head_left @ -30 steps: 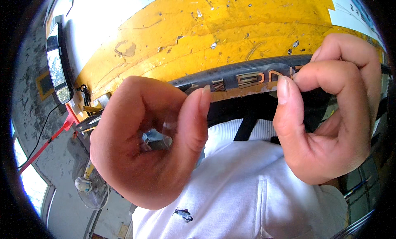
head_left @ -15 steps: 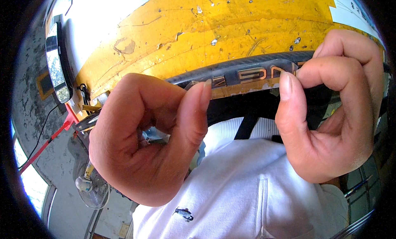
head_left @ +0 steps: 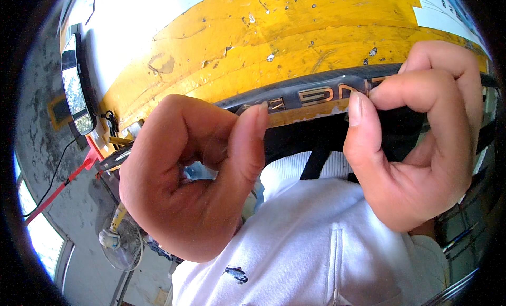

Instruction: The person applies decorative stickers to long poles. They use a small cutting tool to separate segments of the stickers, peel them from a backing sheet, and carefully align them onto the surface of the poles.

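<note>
A narrow clear decal strip (head_left: 316, 95) with dark, gold-edged lettering is stretched between my two hands, with a yellowish band along its near edge. My left hand (head_left: 184, 184) pinches its left end between thumb and bent index finger. Thumb and index finger of my right hand (head_left: 421, 142) close on the strip farther right. Directly behind and against it runs a curved black part with a carbon-weave surface (head_left: 386, 70), its full shape hidden by my hands. Whether the strip is stuck down along its length, I cannot tell.
A scuffed yellow work surface (head_left: 221, 68) with chips and stains stretches beyond the part. White sheeting (head_left: 126, 42) lies at far left, beside a dark-framed mirror-like panel (head_left: 78, 84). A red bar (head_left: 68, 179) and a fan (head_left: 121, 242) stand at left.
My right hand has shifted slightly left and down. My left hand has barely moved, and both keep their pinch on the strip. The view has tilted a little.
</note>
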A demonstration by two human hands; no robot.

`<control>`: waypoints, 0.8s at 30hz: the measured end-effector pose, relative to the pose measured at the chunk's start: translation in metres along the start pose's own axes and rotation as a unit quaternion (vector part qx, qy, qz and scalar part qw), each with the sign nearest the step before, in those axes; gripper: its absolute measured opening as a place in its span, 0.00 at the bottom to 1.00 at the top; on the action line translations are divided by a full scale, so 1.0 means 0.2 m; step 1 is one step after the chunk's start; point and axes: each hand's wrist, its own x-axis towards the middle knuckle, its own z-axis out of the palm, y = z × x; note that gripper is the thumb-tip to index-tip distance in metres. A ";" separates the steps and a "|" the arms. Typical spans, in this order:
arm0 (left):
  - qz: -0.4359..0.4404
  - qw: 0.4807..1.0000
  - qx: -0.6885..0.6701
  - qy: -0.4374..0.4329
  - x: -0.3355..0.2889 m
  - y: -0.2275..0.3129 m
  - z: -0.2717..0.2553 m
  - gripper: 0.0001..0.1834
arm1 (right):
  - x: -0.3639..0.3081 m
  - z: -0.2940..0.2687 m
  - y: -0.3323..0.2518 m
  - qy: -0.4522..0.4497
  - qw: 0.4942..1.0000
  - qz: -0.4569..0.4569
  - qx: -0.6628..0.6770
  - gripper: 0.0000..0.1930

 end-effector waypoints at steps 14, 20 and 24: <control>-0.046 0.999 0.029 0.004 0.00 0.06 0.01 0.11 | -0.20 0.21 -0.06 -0.030 0.993 -0.052 -0.097 0.34; -0.058 0.997 0.055 0.014 -0.01 0.07 -0.01 0.11 | -0.25 0.09 0.02 -0.075 0.987 0.001 -0.142 0.36; -0.133 0.989 -0.011 0.063 -0.01 0.11 0.04 0.12 | -0.23 0.15 -0.02 -0.053 0.989 -0.033 -0.134 0.37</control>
